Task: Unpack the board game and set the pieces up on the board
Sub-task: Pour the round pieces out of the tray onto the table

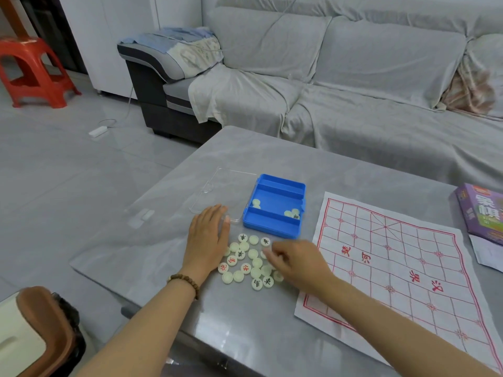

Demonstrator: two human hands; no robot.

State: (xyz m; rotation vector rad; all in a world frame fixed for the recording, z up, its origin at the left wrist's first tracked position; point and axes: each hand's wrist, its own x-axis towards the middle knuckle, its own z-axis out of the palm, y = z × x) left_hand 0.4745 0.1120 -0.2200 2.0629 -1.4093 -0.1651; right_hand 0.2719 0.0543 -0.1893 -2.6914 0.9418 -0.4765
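Loose pile of pale round pieces (pixel 249 262) on the grey table (pixel 245 153), between the two hands and just in front of the blue tray (pixel 272 228). Flat on the tabletop, the left hand (pixel 208 238): fingers straight and together, grasping nothing, inner side touching the pile's left edge, fingertips at the near edge of the clear lid (pixel 226 186). Over the pile's right side, the right hand (pixel 298 263), fingers curled down among the pieces; cannot tell whether one is pinched. A few more pieces in the tray's middle compartment.

Tray just right of the lid and near the far-left corner of the board sheet (pixel 394 268). Sheet flat, near edge close to the table's front edge, right forearm lying across its near-left part. Open tabletop from the left hand out to the table's left edge, and between the pile and the front edge. Purple box (pixel 479 210) and white paper slip (pixel 487 251) by the sheet's far-right side, both cut by the frame.

Red characters 楚河 and 汉界 across the sheet's middle band, upside down from here. Red or black characters on some piece tops, others blank. Large pale characters on the box, not surely legible.
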